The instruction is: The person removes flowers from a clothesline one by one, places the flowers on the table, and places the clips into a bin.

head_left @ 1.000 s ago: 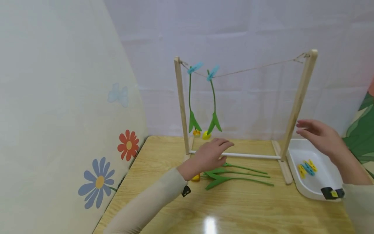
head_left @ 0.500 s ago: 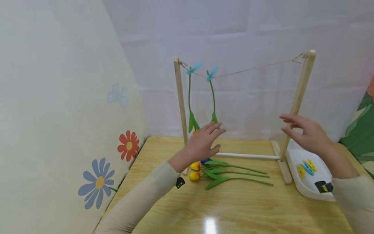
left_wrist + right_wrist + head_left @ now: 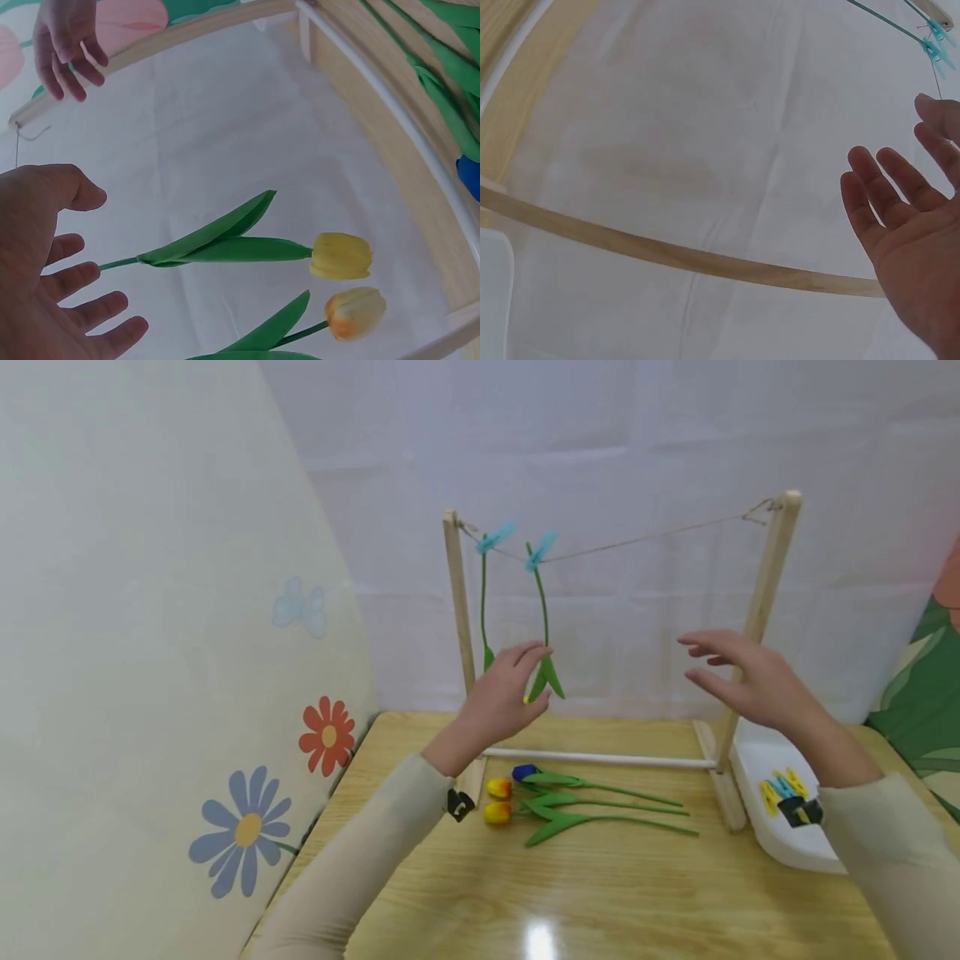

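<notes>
My left hand (image 3: 501,693) is raised in front of two tulips hanging upside down, its fingers spread and holding nothing. In the left wrist view, the stem of the yellow tulip (image 3: 341,256) passes behind the fingertips. Beside it hangs a pale yellow-orange tulip (image 3: 356,313). Light blue clothespins (image 3: 541,552) fix both stems to a string (image 3: 637,540) between two wooden posts. My right hand (image 3: 750,677), fingers apart and holding nothing, is in front of the right post (image 3: 768,581). The right wrist view shows its bare palm.
On the wooden table (image 3: 600,893) lie a blue tulip (image 3: 524,772) and two yellow-orange tulips (image 3: 497,813), stems to the right. A white rod (image 3: 600,757) joins the stand's feet. At the right, a white tray (image 3: 780,852) holds yellow and blue clothespins (image 3: 770,797).
My left hand has risen from over the lying tulips to the hanging ones, uncovering the blooms on the table. The right hand has moved left and up from above the tray.
</notes>
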Motion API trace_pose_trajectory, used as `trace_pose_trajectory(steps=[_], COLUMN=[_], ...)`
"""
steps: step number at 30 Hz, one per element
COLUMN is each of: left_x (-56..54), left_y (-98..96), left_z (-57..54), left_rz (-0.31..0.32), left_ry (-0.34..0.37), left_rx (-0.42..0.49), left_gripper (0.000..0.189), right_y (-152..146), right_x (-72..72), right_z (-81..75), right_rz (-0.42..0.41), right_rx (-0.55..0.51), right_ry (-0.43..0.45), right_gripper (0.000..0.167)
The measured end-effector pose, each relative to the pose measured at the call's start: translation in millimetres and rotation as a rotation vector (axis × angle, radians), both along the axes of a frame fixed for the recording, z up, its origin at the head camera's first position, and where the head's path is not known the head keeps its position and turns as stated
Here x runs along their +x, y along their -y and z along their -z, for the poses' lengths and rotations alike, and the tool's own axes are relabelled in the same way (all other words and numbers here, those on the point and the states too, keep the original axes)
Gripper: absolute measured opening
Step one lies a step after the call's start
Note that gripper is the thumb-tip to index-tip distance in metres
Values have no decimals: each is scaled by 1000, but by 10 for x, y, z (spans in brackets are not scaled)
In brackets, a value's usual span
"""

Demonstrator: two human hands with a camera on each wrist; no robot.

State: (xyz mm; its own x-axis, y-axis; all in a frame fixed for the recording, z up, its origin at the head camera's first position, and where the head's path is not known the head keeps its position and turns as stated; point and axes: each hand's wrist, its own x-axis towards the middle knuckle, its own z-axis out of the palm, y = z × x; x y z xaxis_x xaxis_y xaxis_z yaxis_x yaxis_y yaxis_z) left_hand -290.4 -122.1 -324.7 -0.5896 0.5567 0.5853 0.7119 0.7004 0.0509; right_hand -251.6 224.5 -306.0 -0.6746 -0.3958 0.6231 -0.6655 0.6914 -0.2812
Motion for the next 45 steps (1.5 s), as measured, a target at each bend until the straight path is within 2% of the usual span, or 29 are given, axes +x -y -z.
trace_pose_trajectory(steps=[4,10,13,19,24,32,37,45], left_x=[-64,-171,-221,-284,-327,-459,-508,-537], left_y=[16,-3,-33,-97,-133,-154,-169,-205], left_z=[-58,-121,-154,-225,-264,-324,-334,-334], left_rz=[-28,-50,-56,-55,-56,-2,43,71], left_ry=[61,136,154,217,266,365,404,407], left_rx=[77,156,186,274,342,483,568,668], left_gripper=[56,57,57,60,60,58,58,57], right_y=[76,169,214,295,357,482,549,689], right_x=[-39,-89,-107,-170,-209,-323,-386,-446], right_z=[-113,-277,-344,-459,-579,-768,-853,-1007], right_rz=[3,-56,-37,37,14,-38,-81,-151], right_rx=[-54,-122,-150,-149,-187,-279,-331,-381], right_ry=[119,193,233,233,265,366,393,391], right_gripper=[46,47,47,47,48,52,50,48])
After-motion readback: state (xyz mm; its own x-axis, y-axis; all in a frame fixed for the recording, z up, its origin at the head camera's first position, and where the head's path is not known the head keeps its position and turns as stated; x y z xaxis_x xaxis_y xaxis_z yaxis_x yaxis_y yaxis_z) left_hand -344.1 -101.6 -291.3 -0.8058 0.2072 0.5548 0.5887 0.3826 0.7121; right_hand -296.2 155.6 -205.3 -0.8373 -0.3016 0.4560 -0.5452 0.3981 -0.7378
